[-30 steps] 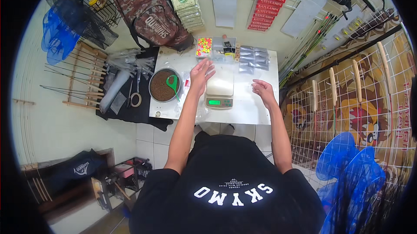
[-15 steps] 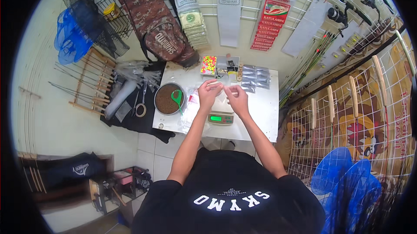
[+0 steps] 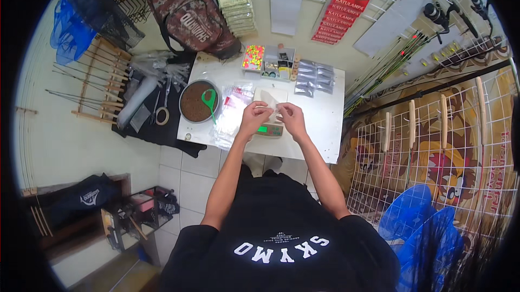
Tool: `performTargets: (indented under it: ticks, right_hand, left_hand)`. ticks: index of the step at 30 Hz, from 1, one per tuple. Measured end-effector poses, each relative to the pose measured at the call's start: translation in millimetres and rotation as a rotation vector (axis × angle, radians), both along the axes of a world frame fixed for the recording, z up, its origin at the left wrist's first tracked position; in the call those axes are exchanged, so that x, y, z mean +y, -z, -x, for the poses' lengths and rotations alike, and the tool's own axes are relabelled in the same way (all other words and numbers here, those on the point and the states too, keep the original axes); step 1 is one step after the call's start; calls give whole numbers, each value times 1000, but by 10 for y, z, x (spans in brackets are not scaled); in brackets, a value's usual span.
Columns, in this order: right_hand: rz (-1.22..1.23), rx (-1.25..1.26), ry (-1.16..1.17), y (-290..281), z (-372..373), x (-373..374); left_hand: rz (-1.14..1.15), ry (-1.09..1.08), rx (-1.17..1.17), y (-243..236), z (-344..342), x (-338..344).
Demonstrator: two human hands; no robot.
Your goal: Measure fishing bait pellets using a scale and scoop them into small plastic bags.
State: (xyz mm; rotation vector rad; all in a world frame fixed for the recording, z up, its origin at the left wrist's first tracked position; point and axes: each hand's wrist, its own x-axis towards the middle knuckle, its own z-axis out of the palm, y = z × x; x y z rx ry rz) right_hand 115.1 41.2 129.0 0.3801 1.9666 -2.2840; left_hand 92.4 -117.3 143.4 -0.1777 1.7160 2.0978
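Observation:
My left hand (image 3: 254,116) and my right hand (image 3: 290,118) are close together, fingers pinched on a small clear plastic bag (image 3: 270,105) held over the digital scale (image 3: 272,130), whose display glows green. Left of the scale lie several clear plastic packets (image 3: 233,99). Farther left is a round bowl of brown granules (image 3: 194,99) with a green scoop (image 3: 209,101) in it. Behind my hands sit a box of bright pink and yellow beads (image 3: 253,59), a compartment tray of small items (image 3: 278,70) and silver pouches (image 3: 314,77).
A white table (image 3: 325,129) carries these. At left are a black cloth (image 3: 184,146) with scissors and tape and a wooden rod rack (image 3: 103,75). A camouflage bag (image 3: 195,21) hangs behind. At right stand a wire grid (image 3: 428,146) and blue nets (image 3: 411,221).
My hands were apart a second ago and have come together over the scale. Since half a second ago they have stayed together, with the thin bag now showing between the fingers.

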Motion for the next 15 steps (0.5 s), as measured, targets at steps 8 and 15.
performTargets:
  ticks: [8, 15]
  right_hand:
    - [-521, 266, -6, 278, -60, 169]
    - [-102, -12, 27, 172, -125, 69]
  left_hand:
    - [172, 18, 216, 230, -27, 221]
    - [298, 33, 303, 273, -128, 192]
